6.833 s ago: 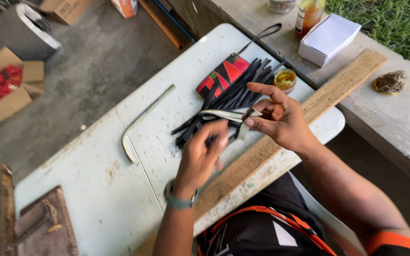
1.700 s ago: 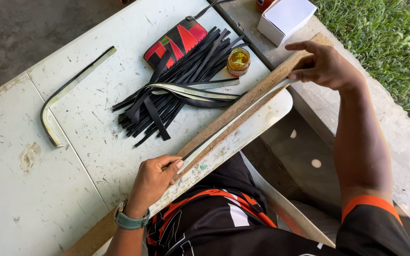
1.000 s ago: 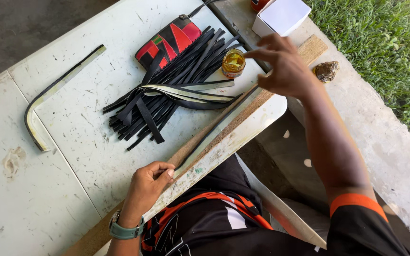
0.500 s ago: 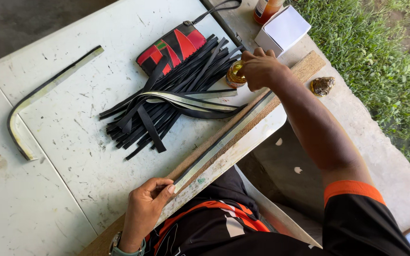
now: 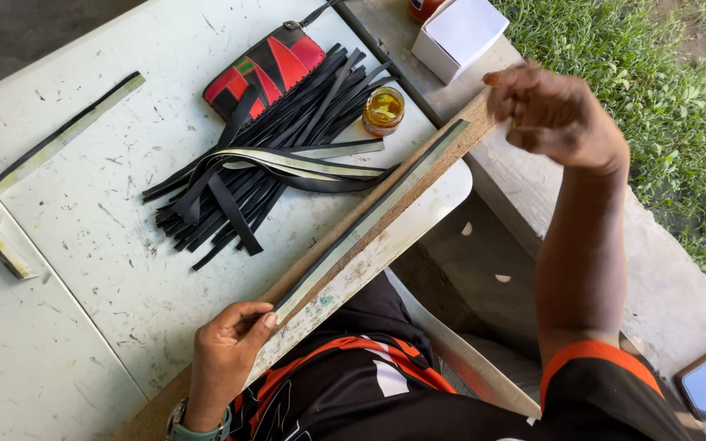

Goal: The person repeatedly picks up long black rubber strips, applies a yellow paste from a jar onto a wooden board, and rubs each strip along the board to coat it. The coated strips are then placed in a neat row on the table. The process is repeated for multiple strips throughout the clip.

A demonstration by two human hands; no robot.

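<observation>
Long strip (image 5: 369, 219), dark with pale face, lies flat along wooden plank (image 5: 418, 192) at table's near edge; your left hand (image 5: 226, 351) pins near end, right hand (image 5: 557, 114) loosely curled, empty, above far end

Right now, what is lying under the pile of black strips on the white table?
Under the black strips lies a red and black pouch at the upper end, partly covered. Elsewhere only the white table shows around them. What is under the middle of the pile is hidden.
</observation>
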